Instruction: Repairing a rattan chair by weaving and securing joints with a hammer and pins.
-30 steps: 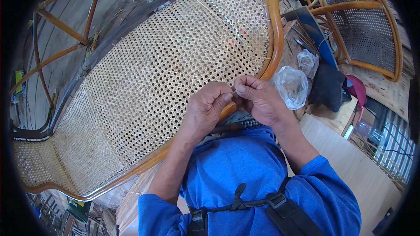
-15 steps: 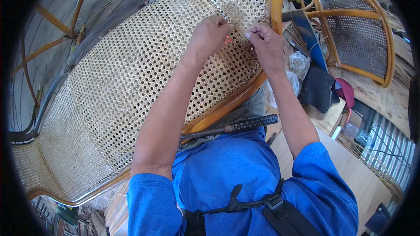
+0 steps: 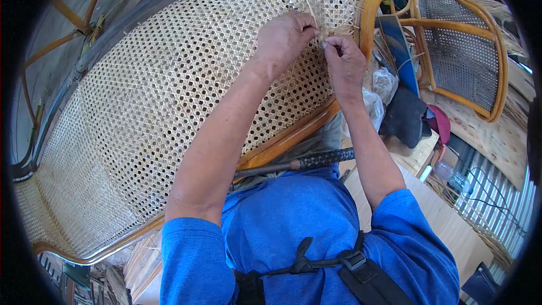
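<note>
Head view: we've got both hands up at the far end of the woven cane panel (image 3: 169, 96), close to the curved rattan frame rail (image 3: 370, 0). Left hand (image 3: 282, 36) lies knuckles-up on the weave, fingers curled, tips pinched together at the point where the two hands meet. Right hand (image 3: 344, 62) sits just beside it, touching at the fingertips, thumb and forefinger closed tight. What we're gripping looks like a thin cane strand (image 3: 311, 10) sticking up out of the weave between the hands; too fine to confirm which hand actually has it. Loose strand ends fray out around that spot.

Panel runs diagonally from lower left to upper right, open hexagonal mesh, framed in orange-brown rattan. A dark textured bar (image 3: 305, 162) lies across our lap, under the frame edge. To the right: a second cane-back chair (image 3: 460, 51), clear plastic bags (image 3: 375, 93), a dark cloth bundle (image 3: 403, 118), a plastic bottle (image 3: 451, 176) on the wooden boards (image 3: 435, 220).
</note>
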{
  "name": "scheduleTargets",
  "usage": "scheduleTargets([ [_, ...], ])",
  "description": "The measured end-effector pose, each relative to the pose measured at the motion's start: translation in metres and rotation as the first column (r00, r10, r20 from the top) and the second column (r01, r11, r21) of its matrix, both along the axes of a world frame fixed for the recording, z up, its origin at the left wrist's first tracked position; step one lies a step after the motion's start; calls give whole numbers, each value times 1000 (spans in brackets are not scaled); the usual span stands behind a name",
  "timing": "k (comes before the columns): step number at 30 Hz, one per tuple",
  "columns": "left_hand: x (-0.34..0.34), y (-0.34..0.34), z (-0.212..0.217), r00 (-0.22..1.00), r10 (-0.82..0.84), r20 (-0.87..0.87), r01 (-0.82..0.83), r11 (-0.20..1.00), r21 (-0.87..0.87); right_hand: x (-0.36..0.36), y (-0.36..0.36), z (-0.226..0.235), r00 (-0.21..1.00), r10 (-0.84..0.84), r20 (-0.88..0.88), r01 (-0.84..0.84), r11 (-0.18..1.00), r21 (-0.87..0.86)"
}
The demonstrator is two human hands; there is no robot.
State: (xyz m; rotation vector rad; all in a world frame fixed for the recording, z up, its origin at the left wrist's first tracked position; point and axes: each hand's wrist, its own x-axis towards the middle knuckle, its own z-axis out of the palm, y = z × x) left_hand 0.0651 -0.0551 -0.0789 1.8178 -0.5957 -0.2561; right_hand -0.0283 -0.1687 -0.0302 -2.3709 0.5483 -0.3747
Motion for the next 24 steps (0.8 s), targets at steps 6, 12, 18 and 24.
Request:
scheduleTargets([
  [6, -5, 0, 0, 999, 48, 13, -48, 999, 16, -1, 7, -1, 999, 31, 43, -23, 984, -176],
  [12, -6, -4, 0, 998, 61, 5, -61, 997, 49, -1, 8, 3, 998, -2, 55, 4, 999, -45],
  [18, -6, 0, -1, 999, 47, -23, -45, 997, 68, 3, 13, -2, 998, 32, 57, -17, 969, -247],
  [24, -6, -1, 3, 997, 61, -47, -60, 998, 32, 1, 15, 1, 995, 55, 78, -32, 963, -266],
])
